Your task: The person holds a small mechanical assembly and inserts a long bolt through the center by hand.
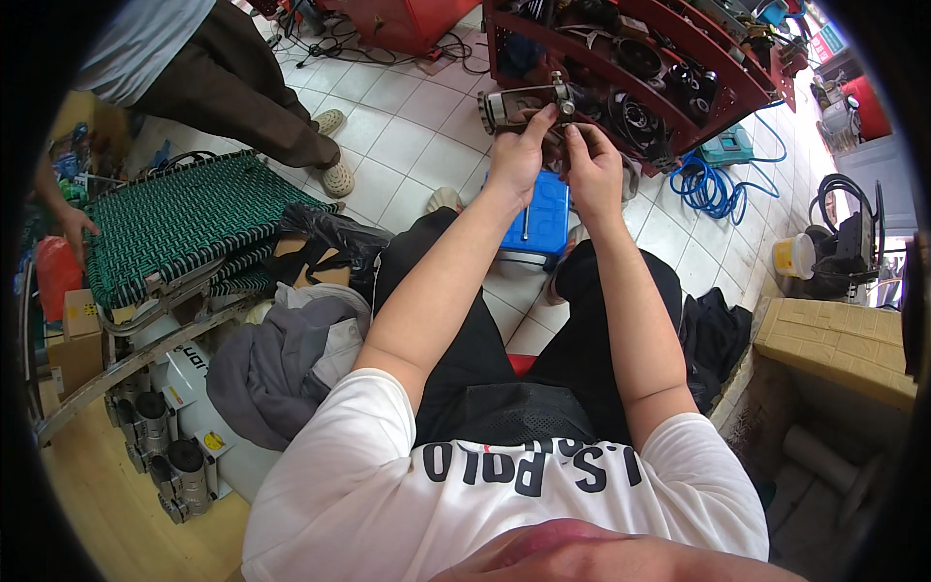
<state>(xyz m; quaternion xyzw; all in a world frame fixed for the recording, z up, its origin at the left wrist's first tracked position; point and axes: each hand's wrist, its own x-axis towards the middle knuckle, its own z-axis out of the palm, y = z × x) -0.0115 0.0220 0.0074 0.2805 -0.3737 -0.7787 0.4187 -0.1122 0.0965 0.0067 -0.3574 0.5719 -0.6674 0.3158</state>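
Out in front of me, above the blue box, I hold a cylindrical metal part (pixel 519 105) with shiny end rings and a brownish, glossy middle. My left hand (pixel 516 160) is closed around its near side, thumb lying along the body. At its right end, by a small round fitting (pixel 566 110), the thumb and fingers of my right hand (pixel 594 173) are pinched together. What lies between those fingertips is mostly hidden. Below the hands stands the blue-lidded box (pixel 548 213), a slim metal tool (pixel 526 225) resting on its lid.
A red rack (pixel 679 116) full of metal parts rises ahead, with a coiled blue hose (pixel 708 189) beside it. To the left are a green woven folding bed (pixel 175 223), grey clothing (pixel 272 373) and another person's legs (pixel 242 87). A white bucket (pixel 793 257) stands right.
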